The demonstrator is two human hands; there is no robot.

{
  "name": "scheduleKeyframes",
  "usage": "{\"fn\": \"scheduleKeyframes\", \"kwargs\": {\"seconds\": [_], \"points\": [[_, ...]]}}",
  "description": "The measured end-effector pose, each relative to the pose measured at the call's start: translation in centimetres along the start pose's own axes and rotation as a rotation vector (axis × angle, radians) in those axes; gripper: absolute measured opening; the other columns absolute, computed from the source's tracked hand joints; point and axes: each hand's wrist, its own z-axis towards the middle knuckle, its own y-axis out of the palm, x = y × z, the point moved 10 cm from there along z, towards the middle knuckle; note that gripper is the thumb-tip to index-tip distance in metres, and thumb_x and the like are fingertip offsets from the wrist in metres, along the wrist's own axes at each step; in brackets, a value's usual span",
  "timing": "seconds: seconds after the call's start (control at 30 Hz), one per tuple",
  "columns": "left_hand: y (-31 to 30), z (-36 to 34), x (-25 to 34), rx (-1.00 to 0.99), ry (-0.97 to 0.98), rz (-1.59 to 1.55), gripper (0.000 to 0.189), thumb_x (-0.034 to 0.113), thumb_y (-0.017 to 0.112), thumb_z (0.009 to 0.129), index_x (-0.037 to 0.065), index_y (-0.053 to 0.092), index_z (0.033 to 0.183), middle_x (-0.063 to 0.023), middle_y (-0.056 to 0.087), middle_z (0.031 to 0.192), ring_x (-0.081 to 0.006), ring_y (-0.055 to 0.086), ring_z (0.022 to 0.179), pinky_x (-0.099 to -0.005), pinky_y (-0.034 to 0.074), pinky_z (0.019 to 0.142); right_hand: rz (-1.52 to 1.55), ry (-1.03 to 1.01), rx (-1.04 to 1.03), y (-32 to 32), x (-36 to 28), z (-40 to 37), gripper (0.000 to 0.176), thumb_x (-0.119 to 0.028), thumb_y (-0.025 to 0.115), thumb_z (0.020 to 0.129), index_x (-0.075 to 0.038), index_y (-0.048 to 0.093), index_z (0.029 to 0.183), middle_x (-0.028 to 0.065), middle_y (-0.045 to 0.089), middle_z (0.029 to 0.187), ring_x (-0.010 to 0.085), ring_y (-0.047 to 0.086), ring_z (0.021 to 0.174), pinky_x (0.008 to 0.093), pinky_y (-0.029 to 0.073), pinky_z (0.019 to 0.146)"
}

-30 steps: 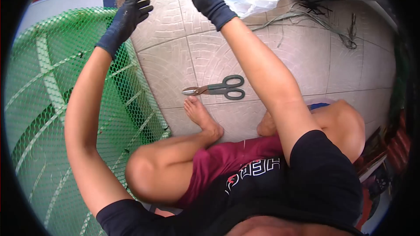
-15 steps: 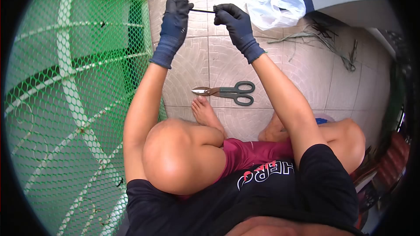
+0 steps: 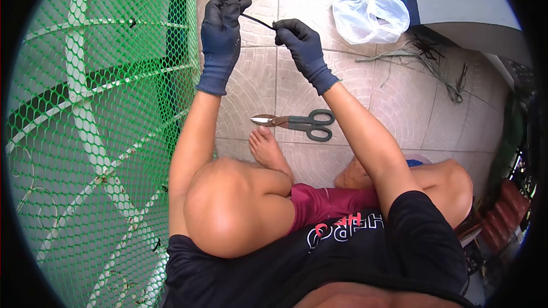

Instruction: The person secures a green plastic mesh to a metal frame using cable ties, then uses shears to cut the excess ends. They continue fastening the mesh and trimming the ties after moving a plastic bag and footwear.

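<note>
A thin black cable tie (image 3: 257, 21) stretches between my two gloved hands, slanting down to the right. My left hand (image 3: 221, 22), in a dark blue and black work glove, is closed on its left end with the fingers partly curled. The thumb and fingers of my right hand (image 3: 299, 39), in a matching glove, pinch the other end. To the left stands a white metal frame covered with green plastic mesh (image 3: 128, 102). A small black tie (image 3: 133, 23) is fastened on the mesh near my left hand.
Tin snips (image 3: 297, 122) with dark green handles lie on the tiled floor (image 3: 319, 159) by my foot (image 3: 267, 151). A white plastic bag (image 3: 371, 15) sits at the upper right. Beside it are greenish cord (image 3: 436, 71) and several black strips (image 3: 425, 50).
My left hand has shifted left and turned a little, its fingers looser. My right hand has moved slightly down and left. The cable tie now slants and bends more.
</note>
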Motion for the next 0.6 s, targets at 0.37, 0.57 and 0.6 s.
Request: {"fn": "scheduleKeyframes", "kwargs": {"seconds": [0.37, 0.57, 0.6], "points": [[0.1, -1.2, -0.4, 0.059, -0.014, 0.075, 0.045, 0.022, 0.053, 0.103, -0.002, 0.037, 0.138, -0.0189, 0.062, 0.118, -0.0236, 0.067, 0.104, -0.0321, 0.053, 0.089, -0.234, -0.065, 0.031, 0.9, -1.3, -0.2, 0.019, -0.009, 0.061, 0.096, -0.001, 0.068, 0.112, 0.0016, 0.069, 0.094, 0.006, 0.059, 0.08, 0.0223, 0.05, 0.073], [-0.6, -1.4, -0.6, 0.047, -0.131, -0.033, 0.042, 0.025, 0.046, 0.106, -0.003, 0.045, 0.137, -0.0198, 0.068, 0.115, -0.0223, 0.064, 0.114, -0.0325, 0.051, 0.094, -0.517, -0.214, -0.118, 2.1, -3.3, -0.7, 0.032, -0.019, 0.068, 0.091, -0.004, 0.066, 0.119, 0.0099, 0.068, 0.112, 0.0171, 0.067, 0.098, 0.0307, 0.052, 0.089], [-0.6, -1.5, -0.7, 0.054, -0.145, 0.008, 0.042, 0.026, 0.043, 0.106, -0.004, 0.05, 0.136, -0.0199, 0.068, 0.118, -0.0226, 0.063, 0.115, -0.034, 0.05, 0.096, -0.521, -0.212, -0.112, 2.4, -3.8, -0.4, 0.032, -0.019, 0.068, 0.091, -0.004, 0.066, 0.119, 0.0099, 0.068, 0.112, 0.0171, 0.067, 0.098, 0.0307, 0.052, 0.089]]}}
